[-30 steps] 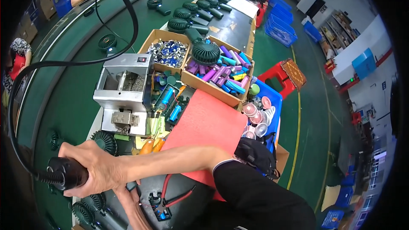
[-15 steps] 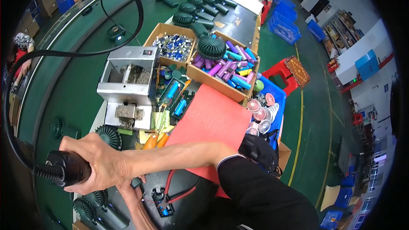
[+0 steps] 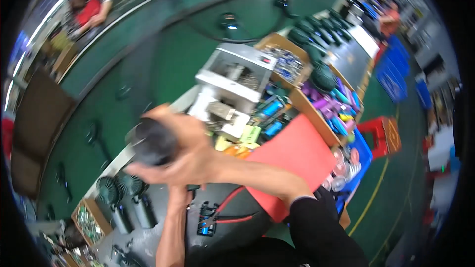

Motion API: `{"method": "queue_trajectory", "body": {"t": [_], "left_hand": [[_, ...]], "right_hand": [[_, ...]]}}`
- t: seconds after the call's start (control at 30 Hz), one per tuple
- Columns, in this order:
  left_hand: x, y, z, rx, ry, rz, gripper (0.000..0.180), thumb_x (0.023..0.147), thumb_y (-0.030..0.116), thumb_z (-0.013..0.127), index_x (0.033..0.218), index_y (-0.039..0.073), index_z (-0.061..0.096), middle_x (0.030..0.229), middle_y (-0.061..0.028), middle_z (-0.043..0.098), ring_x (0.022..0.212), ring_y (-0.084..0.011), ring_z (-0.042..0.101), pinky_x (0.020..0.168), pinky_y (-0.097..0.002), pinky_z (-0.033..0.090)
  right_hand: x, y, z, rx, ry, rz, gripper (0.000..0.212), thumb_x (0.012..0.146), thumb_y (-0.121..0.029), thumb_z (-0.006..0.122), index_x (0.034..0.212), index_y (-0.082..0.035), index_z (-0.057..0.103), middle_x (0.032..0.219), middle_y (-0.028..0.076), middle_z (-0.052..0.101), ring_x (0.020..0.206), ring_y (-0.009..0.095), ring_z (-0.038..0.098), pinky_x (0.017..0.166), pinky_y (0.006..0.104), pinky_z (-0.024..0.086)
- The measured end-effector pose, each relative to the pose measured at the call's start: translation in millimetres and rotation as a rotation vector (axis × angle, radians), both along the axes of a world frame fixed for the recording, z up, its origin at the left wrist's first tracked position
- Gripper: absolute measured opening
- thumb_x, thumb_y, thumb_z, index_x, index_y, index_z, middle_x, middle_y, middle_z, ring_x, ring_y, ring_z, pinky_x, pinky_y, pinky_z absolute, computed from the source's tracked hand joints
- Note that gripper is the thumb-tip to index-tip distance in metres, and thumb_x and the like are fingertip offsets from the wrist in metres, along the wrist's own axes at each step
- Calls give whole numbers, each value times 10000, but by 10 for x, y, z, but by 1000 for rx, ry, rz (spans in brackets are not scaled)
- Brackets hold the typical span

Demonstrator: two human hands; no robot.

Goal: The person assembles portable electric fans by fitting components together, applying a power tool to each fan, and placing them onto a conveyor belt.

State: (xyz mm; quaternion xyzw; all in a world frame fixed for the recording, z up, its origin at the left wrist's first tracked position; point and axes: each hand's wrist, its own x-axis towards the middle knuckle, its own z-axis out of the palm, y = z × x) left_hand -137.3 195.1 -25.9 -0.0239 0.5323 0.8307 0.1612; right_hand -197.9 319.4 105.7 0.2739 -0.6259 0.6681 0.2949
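My right hand (image 3: 190, 143) is wrapped round a black cylindrical tool (image 3: 154, 142), which looks like a corded electric screwdriver, seen end-on and blurred. My left hand (image 3: 179, 195) lies beneath the right one, its fingers mostly hidden. A dark green piece (image 3: 194, 187) shows beside it; I cannot tell if the left hand grips it. Red-handled pliers (image 3: 225, 212) rest open on the dark table, against a small black part with blue in it (image 3: 205, 221). Two dark green handheld fans (image 3: 143, 210) lie left of my left forearm.
A metal screw-feeder box (image 3: 237, 71) stands beyond my hands. Behind it are cartons of metal parts (image 3: 286, 64) and of purple and blue battery cells (image 3: 321, 101). A red sheet (image 3: 292, 163) covers the table's right part. A green conveyor (image 3: 173, 69) runs along the left; people sit farther off.
The view has swung, so the table and its things appear farther right. Both hands stay together, with the black tool still in my right hand. More fans and a small carton show at the lower left.
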Motion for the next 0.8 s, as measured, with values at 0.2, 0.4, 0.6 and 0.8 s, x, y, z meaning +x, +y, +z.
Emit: {"method": "queue_trajectory", "body": {"t": [0.2,0.4,0.6,0.8], "left_hand": [[-65,-58,284,85,25,46,330,802,46,596,1087,-8,439,921,-134,568,644,-206,595,543,-333,512],[-77,32,252,107,33,57,342,796,46,609,1086,-2,433,918,-136,569,648,-204,597,565,-335,510],[-91,-21,227,140,30,62,351,805,35,629,1095,2,434,910,-135,588,662,-205,609,583,-335,517],[-114,-29,187,212,0,52,354,822,21,630,1099,-23,414,878,-134,594,692,-196,612,599,-334,528]], "right_hand": [[-40,455,450,-184,-54,-57,175,760,80,591,923,62,533,775,134,631,557,140,598,538,273,506],[-172,575,377,-99,-153,-219,173,779,31,668,909,39,554,739,89,615,559,128,581,550,262,480],[-238,534,362,-246,-273,-177,252,751,-34,785,910,12,596,736,34,633,576,86,604,525,215,481],[-235,405,209,-257,-194,70,252,905,-130,608,1074,36,523,830,162,615,533,183,587,476,303,510]]}}
